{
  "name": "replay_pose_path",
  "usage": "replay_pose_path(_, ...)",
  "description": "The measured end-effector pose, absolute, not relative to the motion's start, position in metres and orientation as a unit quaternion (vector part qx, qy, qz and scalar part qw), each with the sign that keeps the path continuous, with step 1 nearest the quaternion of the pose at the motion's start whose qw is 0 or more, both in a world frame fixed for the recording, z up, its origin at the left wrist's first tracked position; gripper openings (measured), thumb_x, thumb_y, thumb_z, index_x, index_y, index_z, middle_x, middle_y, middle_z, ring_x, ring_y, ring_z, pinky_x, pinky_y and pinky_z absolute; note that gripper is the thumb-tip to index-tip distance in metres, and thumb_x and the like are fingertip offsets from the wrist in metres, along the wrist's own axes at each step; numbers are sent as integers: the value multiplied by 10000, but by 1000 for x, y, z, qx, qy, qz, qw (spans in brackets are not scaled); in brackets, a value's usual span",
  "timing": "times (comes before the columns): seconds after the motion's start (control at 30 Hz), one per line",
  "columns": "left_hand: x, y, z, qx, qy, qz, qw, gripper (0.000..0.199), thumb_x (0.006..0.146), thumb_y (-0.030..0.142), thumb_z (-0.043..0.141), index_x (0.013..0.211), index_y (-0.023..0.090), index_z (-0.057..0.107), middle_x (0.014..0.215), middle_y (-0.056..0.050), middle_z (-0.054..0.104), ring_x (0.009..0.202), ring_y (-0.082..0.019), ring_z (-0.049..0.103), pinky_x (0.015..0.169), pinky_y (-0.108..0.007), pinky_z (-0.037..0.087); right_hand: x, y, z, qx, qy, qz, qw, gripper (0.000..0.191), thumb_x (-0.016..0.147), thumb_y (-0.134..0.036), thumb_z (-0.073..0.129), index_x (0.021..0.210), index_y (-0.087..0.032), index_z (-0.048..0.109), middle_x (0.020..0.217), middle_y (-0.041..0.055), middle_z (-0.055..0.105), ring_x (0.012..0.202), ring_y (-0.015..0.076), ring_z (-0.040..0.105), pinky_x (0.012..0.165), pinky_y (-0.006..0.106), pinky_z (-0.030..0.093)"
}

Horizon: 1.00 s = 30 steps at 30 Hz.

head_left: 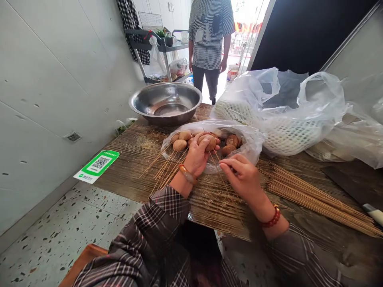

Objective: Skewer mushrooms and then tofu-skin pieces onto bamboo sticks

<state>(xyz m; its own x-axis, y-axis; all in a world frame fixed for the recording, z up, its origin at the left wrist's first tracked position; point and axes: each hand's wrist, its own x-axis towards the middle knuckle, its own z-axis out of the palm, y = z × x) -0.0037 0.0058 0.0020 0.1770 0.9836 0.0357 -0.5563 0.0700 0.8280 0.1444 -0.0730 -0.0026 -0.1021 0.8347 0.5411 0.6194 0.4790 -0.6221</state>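
Our L hand (196,157) grips a brown mushroom (207,142). Our R hand (243,179), just R of it & a bit nearer us, pinches a thin stick (217,156); its long axis slants from the mushroom toward us & R. R fingertips are close to the mushroom. Other mushrooms (179,145) lie both sides of L hand, w/ a clear bag (254,137) around them on the surface (127,159). Stick bundle (317,201): R of R hand. Steel bowl (143,100): past the bag, to L.

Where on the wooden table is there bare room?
Bare wood shows between the green-and-white QR card and the skewered brown round pieces. The right is crowded: thin wooden sticks, dark-bladed knife, clear plastic bags.
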Motion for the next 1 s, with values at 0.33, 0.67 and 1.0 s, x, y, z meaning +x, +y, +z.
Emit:
replay_pose_path(0.33, -1, 0, 2, 381, 288, 577, 663, 426, 783, 356, 772, 1094, 172, 545, 917, -57, 736, 698, -134, 677, 649, -251, 483, 131, -81, -10, -542, -779, -4, 315, 248, 1004, -286, 520, 850, -191, 690, 833, 71, 681, 783, 200, 622, 689, 306, 416)
replay_pose_path(0.67, -1, 0, 5, 371, 255, 573, 684, 405, 765, 357, 793, 1046, 144, 593, 911, -68, 726, 747, -141, 665, 737, -288, 529, 131, -77, -19, -548, -703, 155, 427, 236, 976, -326, 509, 952, -219, 717, 853, 48, 778, 726, 210, 709, 683, 314, 488)
replay_pose_path(1.0, 10, -10, -3, 341, 262, 579, 693, 446, 796, 468, 773, 1052, 180, 548, 872, -28, 693, 706, -125, 656, 675, -260, 525, 124, -79, -35, -575, -710, 94, 396, 266, 1007, -312, 451, 959, -205, 689, 844, 87, 763, 751, 226, 705, 682, 310, 461)
